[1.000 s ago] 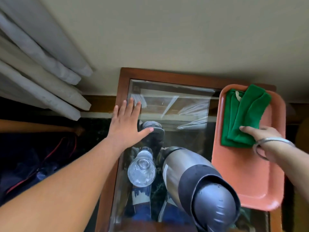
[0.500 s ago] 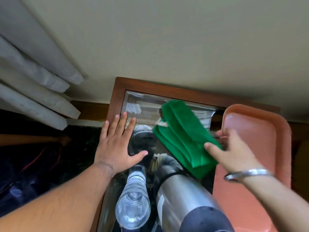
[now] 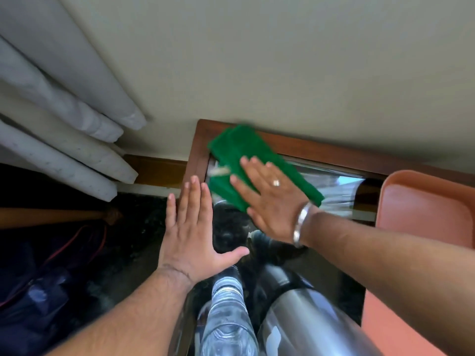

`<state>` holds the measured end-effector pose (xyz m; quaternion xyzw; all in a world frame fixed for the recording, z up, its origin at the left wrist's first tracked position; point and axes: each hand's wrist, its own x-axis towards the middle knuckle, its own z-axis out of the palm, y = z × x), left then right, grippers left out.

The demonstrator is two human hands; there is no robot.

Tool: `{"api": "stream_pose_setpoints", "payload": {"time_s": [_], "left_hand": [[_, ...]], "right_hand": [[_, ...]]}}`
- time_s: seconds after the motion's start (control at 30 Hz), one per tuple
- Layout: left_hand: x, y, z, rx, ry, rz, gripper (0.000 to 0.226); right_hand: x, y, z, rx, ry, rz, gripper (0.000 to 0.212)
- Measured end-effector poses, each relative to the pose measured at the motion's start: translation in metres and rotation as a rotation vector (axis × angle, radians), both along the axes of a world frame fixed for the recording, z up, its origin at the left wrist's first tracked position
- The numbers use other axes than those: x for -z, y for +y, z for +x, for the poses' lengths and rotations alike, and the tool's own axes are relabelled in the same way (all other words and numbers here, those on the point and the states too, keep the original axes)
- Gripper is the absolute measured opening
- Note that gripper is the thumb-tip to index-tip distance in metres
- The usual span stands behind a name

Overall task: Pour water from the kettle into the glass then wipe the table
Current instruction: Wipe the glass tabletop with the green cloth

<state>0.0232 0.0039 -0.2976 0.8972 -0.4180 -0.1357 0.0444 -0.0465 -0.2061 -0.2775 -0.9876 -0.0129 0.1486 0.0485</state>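
A folded green cloth (image 3: 231, 147) lies on the far left corner of the glass-topped table (image 3: 331, 191), partly over its brown wooden frame. My right hand (image 3: 267, 196) presses flat on the cloth, fingers spread. My left hand (image 3: 191, 227) rests flat and open on the table's left edge, just left of the cloth and holding nothing. Near the bottom stand a clear glass (image 3: 226, 319) and, to its right, a steel kettle (image 3: 303, 322), both cut off by the frame edge.
An orange tray (image 3: 421, 214) sits on the right side of the table. A beige wall runs right behind the table. Grey curtain folds (image 3: 64, 119) hang at the left, above a dark floor area with a red cable.
My right hand lifted the green cloth out of the orange tray and carried it left onto the table's far left corner, where it now presses it flat. My left hand stayed on the left edge.
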Motion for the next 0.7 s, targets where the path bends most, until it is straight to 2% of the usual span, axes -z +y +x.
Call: {"api": "stream_pose_setpoints", "payload": {"time_s": [0.07, 0.13, 0.27, 0.33, 0.43, 0.5, 0.53, 0.6, 0.67, 0.7], "left_hand": [[-0.001, 0.0, 0.0, -0.001, 0.01, 0.006, 0.148], [-0.001, 0.0, 0.0, 0.003, 0.014, 0.016, 0.149], [-0.001, 0.0, -0.001, -0.009, 0.027, -0.012, 0.151], [-0.003, -0.001, -0.001, -0.013, 0.034, -0.031, 0.151], [-0.002, 0.0, -0.002, -0.008, 0.039, -0.06, 0.149], [-0.002, 0.0, -0.002, 0.005, 0.038, -0.064, 0.145], [-0.001, 0.0, -0.002, 0.015, 0.036, -0.062, 0.143], [-0.002, 0.0, -0.003, 0.034, 0.036, -0.048, 0.139], [-0.002, 0.0, -0.001, 0.047, 0.038, -0.026, 0.135], [-0.003, 0.0, 0.0, 0.051, 0.041, -0.014, 0.133]], "right_hand": [[0.0, -0.021, -0.027, -0.248, 0.034, 0.039, 0.069], [0.004, -0.053, -0.033, -0.306, -0.011, -0.009, 0.065], [0.001, -0.038, 0.027, 0.075, -0.066, -0.013, 0.061], [0.005, -0.007, 0.043, 0.097, -0.083, 0.016, 0.062], [0.003, -0.01, 0.006, -0.182, 0.018, 0.052, 0.063], [0.003, -0.042, -0.022, -0.284, 0.007, 0.032, 0.063], [0.005, -0.057, -0.029, -0.225, -0.017, 0.005, 0.063], [0.003, -0.071, -0.027, 0.136, -0.031, -0.012, 0.064], [0.004, -0.051, -0.021, 0.475, -0.02, 0.0, 0.067], [0.004, -0.035, -0.026, 0.516, -0.009, 0.02, 0.068]]}}
